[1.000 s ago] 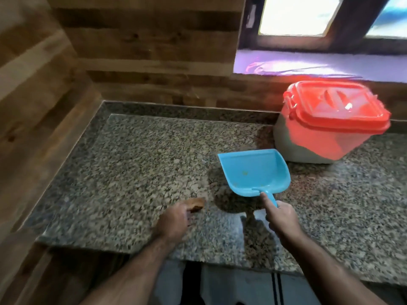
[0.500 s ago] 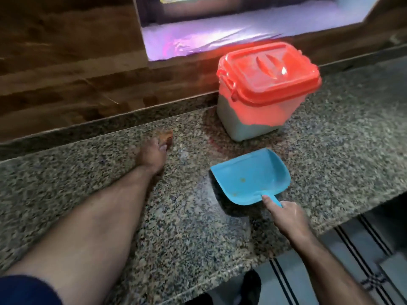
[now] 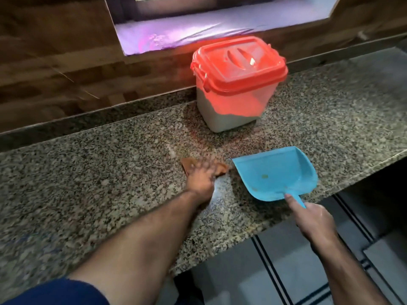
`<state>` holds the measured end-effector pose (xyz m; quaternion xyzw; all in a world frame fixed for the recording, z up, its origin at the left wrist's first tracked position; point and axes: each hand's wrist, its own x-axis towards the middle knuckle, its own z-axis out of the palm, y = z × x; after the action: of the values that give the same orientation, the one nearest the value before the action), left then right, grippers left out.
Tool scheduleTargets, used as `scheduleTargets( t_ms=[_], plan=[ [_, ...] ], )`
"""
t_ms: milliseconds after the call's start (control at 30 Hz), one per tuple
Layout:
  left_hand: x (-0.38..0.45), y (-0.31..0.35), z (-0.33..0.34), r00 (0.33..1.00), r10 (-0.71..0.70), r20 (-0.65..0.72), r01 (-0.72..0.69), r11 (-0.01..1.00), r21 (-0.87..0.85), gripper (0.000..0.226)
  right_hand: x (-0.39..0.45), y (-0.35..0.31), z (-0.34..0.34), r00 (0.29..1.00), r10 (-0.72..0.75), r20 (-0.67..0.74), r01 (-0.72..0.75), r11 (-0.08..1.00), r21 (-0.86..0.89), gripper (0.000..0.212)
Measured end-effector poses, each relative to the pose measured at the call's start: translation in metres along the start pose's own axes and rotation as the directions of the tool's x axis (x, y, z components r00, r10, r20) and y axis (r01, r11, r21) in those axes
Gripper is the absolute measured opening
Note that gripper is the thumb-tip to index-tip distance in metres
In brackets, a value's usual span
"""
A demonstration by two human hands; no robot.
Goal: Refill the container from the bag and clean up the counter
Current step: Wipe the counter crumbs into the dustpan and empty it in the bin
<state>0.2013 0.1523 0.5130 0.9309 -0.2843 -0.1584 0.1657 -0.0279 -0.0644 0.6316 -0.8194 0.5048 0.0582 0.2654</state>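
we look down from head height at a speckled granite counter (image 3: 88, 172) set against a wood-panelled wall. near the back edge stands a plastic container (image 3: 235, 102), pale-sided with a red lid (image 3: 240, 64) already clipped down, so the refilling looks done and we judge this to be the clean-up part. no bag is in view.

our left hand (image 3: 200, 179) lies palm down on the counter, fingers flattened and blurred, pressing on a small brown cloth (image 3: 189, 165) whose corners poke out either side. it is just beside the open lip of a blue dustpan (image 3: 277, 170), which rests on the stone near the counter's front edge. our right hand (image 3: 315, 219) is wrapped around the dustpan's short handle, forefinger stretched along it towards the pan. a few yellowish specks sit inside the pan.

we expect the cloth to be soft and limp, best driven with a flat palm rather than pinched, and it should glide easily on polished stone. the dustpan looks like thin, light, rigid plastic; it may skid when pushed against, so the handle grip with lip pressed down seems right. the container looks partly filled, heavier, smooth-walled, and is best lifted with both hands under the lid rim.
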Motion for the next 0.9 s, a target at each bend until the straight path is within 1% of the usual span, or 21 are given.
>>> scheduleTargets(
  t_ms=[67,133,200,233,267,300,333,367,433,500,533,567,600,633,667,700,767,833,900],
  plan=[
    [-0.039,0.019,0.028,1.0,0.021,-0.02,-0.021,1.0,-0.02,0.067,-0.001,0.014,-0.013,1.0,-0.004,-0.006,0.004,0.999,0.032,0.076],
    [-0.076,0.037,0.052,0.999,0.011,-0.043,-0.012,0.999,-0.029,0.063,-0.006,0.029,-0.025,1.0,-0.029,0.001,0.029,0.998,0.056,0.076],
    [-0.104,0.056,0.061,0.999,-0.021,-0.035,0.017,0.994,-0.106,0.058,-0.014,0.045,-0.037,0.998,-0.056,0.02,0.054,0.996,0.073,0.074],
    [-0.117,0.067,0.058,0.997,-0.042,-0.059,0.027,0.972,-0.233,0.053,-0.018,0.053,-0.04,0.996,-0.08,0.035,0.078,0.995,0.069,0.073],
    [-0.126,0.075,0.052,0.987,-0.093,-0.135,0.029,0.909,-0.416,0.048,-0.022,0.062,-0.042,0.993,-0.108,0.051,0.105,0.993,0.053,0.073],
    [-0.136,0.081,0.047,0.956,-0.191,-0.223,0.029,0.816,-0.577,0.047,-0.025,0.072,-0.042,0.989,-0.135,0.067,0.133,0.99,0.036,0.071],
    [-0.142,0.08,0.042,0.898,-0.34,-0.281,0.074,0.744,-0.664,0.05,-0.029,0.081,-0.042,0.985,-0.156,0.079,0.155,0.988,0.011,0.069],
    [-0.15,0.081,0.033,0.831,-0.46,-0.313,0.155,0.731,-0.664,0.051,-0.033,0.09,-0.042,0.981,-0.172,0.092,0.174,0.985,-0.015,0.068],
    [-0.171,0.067,0.026,0.682,-0.662,-0.31,0.31,0.646,-0.697,0.041,-0.042,0.109,-0.041,0.975,-0.197,0.106,0.203,0.978,-0.047,0.067],
    [-0.196,0.055,0.021,0.546,-0.781,-0.302,0.343,0.538,-0.77,0.035,-0.051,0.128,-0.037,0.966,-0.234,0.113,0.239,0.97,-0.036,0.068],
    [-0.209,0.047,0.02,0.473,-0.823,-0.315,0.35,0.504,-0.79,0.034,-0.056,0.137,-0.033,0.961,-0.247,0.125,0.252,0.968,-0.022,0.068],
    [-0.223,0.04,0.019,0.414,-0.848,-0.33,0.384,0.491,-0.781,0.034,-0.06,0.145,-0.028,0.957,-0.253,0.145,0.257,0.966,-0.008,0.068],
    [-0.236,0.037,0.018,0.371,-0.867,-0.333,0.398,0.472,-0.787,0.033,-0.065,0.153,-0.022,0.951,-0.26,0.167,0.264,0.965,-0.004,0.068],
    [-0.248,0.033,0.017,0.342,-0.88,-0.329,0.402,0.454,-0.795,0.032,-0.069,0.159,-0.015,0.945,-0.264,0.193,0.268,0.963,0.004,0.068],
    [-0.257,0.027,0.02,0.328,-0.893,-0.309,0.395,0.427,-0.814,0.031,-0.074,0.164,-0.009,0.938,-0.266,0.223,0.265,0.964,0.033,0.067],
    [-0.265,0.023,0.022,0.31,-0.908,-0.283,0.384,0.391,-0.836,0.029,-0.078,0.167,-0.003,0.931,-0.258,0.257,0.236,0.965,0.115,0.065],
    [-0.276,0.021,0.023,0.291,-0.931,-0.222,0.339,0.317,-0.886,0.026,-0.089,0.172,0.002,0.912,-0.217,0.348,0.096,0.938,0.333,0.059],
    [-0.282,0.025,0.02,0.296,-0.938,-0.179,0.267,0.261,-0.928,0.026,-0.098,0.182,0.005,0.899,-0.168,0.404,-0.03,0.898,0.44,0.053],
    [-0.285,0.029,0.014,0.287,-0.939,-0.191,0.23,0.261,-0.938,0.026,-0.105,0.198,0.012,0.895,-0.092,0.436,-0.157,0.85,0.502,0.048]
  ],
)
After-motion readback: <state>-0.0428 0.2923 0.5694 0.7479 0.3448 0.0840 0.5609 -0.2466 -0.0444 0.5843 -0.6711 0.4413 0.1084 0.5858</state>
